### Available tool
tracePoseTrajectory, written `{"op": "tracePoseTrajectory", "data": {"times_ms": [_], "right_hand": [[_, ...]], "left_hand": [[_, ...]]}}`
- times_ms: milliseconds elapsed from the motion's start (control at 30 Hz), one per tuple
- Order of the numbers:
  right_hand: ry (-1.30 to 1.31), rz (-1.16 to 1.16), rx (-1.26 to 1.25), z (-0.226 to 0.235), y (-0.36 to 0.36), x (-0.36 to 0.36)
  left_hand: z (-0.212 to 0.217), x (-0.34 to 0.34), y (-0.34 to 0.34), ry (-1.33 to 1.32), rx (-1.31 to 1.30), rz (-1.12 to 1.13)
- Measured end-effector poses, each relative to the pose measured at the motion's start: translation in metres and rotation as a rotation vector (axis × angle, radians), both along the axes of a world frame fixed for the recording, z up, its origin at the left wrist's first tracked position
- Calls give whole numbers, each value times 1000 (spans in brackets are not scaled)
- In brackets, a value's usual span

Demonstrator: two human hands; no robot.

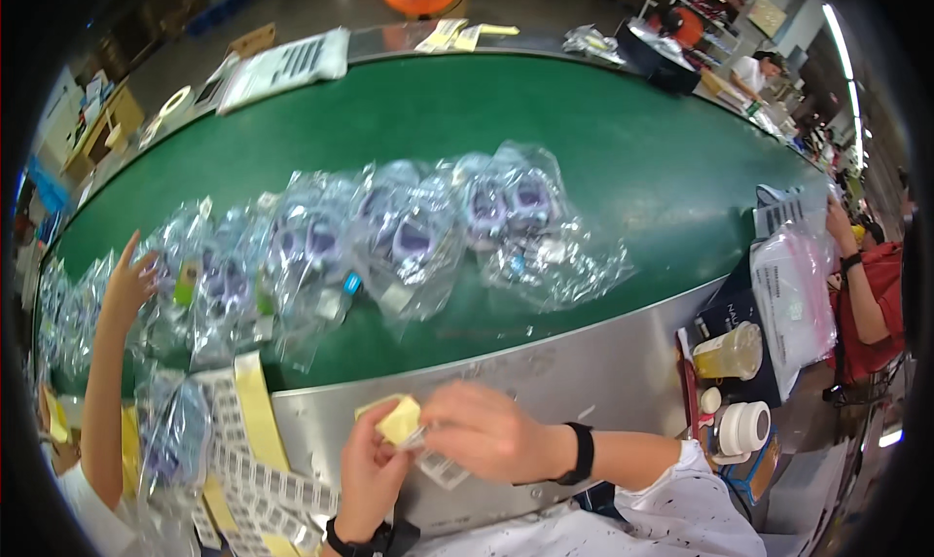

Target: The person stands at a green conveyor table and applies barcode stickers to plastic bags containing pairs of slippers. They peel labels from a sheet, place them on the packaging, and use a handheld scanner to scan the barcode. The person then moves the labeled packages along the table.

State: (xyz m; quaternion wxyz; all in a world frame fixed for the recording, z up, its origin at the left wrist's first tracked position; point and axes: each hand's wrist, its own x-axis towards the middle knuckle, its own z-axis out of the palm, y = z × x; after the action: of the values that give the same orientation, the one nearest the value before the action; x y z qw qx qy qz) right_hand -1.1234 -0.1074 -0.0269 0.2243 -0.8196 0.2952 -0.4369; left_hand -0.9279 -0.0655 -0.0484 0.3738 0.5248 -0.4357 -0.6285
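Note:
Over the metal edge of the table, my left hand (372, 469) is closed on a small label sheet (400, 422) with a yellow backing. My right hand (491, 432) comes in from the right with its fingers pinched together at the sheet's white edge; what exactly lies between those fingertips is partly hidden. Just below the hands, a white strip of printed labels (443, 468) shows. Beyond them, several clear plastic bags (409, 236) holding pale blue and purple shoes lie in a row on the green conveyor belt (642, 158).
At left, a co-worker's hand (129, 280) reaches over the bags. More label sheets (263, 479) and a bagged pair (177, 431) lie near me. At right stand a drink cup (730, 351), a white-lidded bottle (742, 428) and stacked plastic bags (793, 294), beside another person in red.

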Motion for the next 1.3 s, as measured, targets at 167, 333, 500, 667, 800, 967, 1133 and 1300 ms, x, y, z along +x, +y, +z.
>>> {"op": "tracePoseTrajectory", "data": {"times_ms": [167, 333, 500, 667, 800, 967, 1133, 1300], "right_hand": [[-36, -239, 74, 51, -79, -87], [-84, -693, 356, 27, -237, -219], [176, -889, 740, -32, -313, -214], [-525, -672, 854, -81, -314, -222], [-545, -786, 884, -79, -279, -246], [-590, -690, 818, -54, -277, -275], [-395, -597, 1046, -45, -309, -279], [-224, -600, 1112, -59, -330, -277]], "left_hand": [[-33, 9, 7, 27, -19, -14], [-45, -3, 7, 35, -62, 64], [-38, 2, 15, -62, -56, 116], [-42, 2, 17, -130, 61, 79], [-37, 1, 17, -142, 114, 63], [-42, -1, 17, -158, 31, 42], [-35, -5, 15, -184, 69, 48], [-43, -10, 17, -206, 111, 16]]}}
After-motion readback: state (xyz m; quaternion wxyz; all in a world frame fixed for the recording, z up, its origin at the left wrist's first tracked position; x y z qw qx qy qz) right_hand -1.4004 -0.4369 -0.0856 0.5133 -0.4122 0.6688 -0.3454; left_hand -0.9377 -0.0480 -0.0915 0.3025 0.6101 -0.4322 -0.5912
